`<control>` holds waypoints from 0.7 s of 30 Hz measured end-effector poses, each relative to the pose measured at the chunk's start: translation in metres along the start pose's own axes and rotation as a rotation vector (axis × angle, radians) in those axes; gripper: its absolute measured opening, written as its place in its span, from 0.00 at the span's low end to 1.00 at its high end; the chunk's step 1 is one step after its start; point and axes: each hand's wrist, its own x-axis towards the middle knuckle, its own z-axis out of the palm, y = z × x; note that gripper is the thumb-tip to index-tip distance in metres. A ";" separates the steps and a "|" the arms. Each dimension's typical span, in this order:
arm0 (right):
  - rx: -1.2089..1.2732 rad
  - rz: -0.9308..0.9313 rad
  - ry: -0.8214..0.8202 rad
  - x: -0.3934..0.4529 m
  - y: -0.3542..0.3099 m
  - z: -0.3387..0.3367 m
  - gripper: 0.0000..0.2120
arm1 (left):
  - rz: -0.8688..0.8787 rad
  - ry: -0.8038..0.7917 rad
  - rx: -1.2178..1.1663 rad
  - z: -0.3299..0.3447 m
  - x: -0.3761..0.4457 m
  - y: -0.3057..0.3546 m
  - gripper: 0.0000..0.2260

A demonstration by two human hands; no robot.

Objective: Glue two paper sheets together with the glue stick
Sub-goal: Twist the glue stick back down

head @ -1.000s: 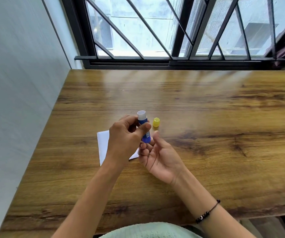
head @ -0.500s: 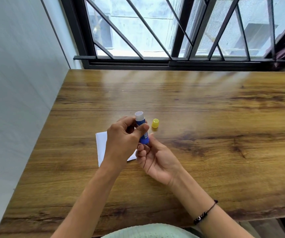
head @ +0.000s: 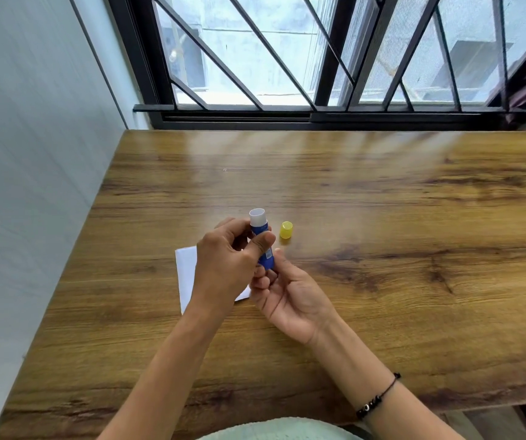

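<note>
A blue glue stick [head: 263, 236] with a white open top stands nearly upright between my hands, uncapped. My left hand [head: 226, 268] wraps around its body, thumb across the front. My right hand [head: 287, 293] lies palm up just below, its fingertips pinching the stick's bottom end. The yellow cap [head: 286, 229] stands on the wooden table [head: 382, 249], just right of the stick. White paper [head: 187, 274] lies flat on the table under my left hand and is mostly hidden by it. I cannot tell how many sheets there are.
A pale wall [head: 33, 185] runs along the table's left edge. A barred window [head: 319, 58] stands behind the far edge. The near table edge is close to my body.
Both hands stay on the glue stick in nearly the same place. My right fingers have shifted slightly at the stick's bottom end. Cap and paper have not moved.
</note>
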 end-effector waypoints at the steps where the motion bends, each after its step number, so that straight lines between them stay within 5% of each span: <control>1: -0.017 -0.028 0.011 0.001 0.000 0.000 0.14 | 0.003 0.000 0.009 0.001 0.000 -0.001 0.07; 6: -0.172 -0.166 0.014 0.003 -0.002 -0.004 0.09 | -0.007 0.043 0.025 0.003 0.001 -0.002 0.06; 8: -0.547 -0.249 0.025 0.003 -0.011 -0.003 0.08 | -0.020 0.054 0.037 0.000 0.003 -0.004 0.04; 11: -1.408 -0.621 0.249 0.007 -0.039 -0.003 0.04 | -0.022 -0.011 0.098 -0.007 0.008 -0.008 0.02; 13: -1.761 -0.806 0.349 0.012 -0.060 -0.002 0.08 | -0.019 -0.054 0.142 -0.010 0.009 -0.012 0.03; 17: -2.151 -0.695 0.250 0.030 -0.087 -0.006 0.16 | -0.005 -0.143 0.286 -0.009 0.012 -0.018 0.07; 21: -2.275 -0.622 0.100 0.040 -0.089 -0.008 0.14 | 0.011 -0.156 0.383 -0.008 0.017 -0.023 0.08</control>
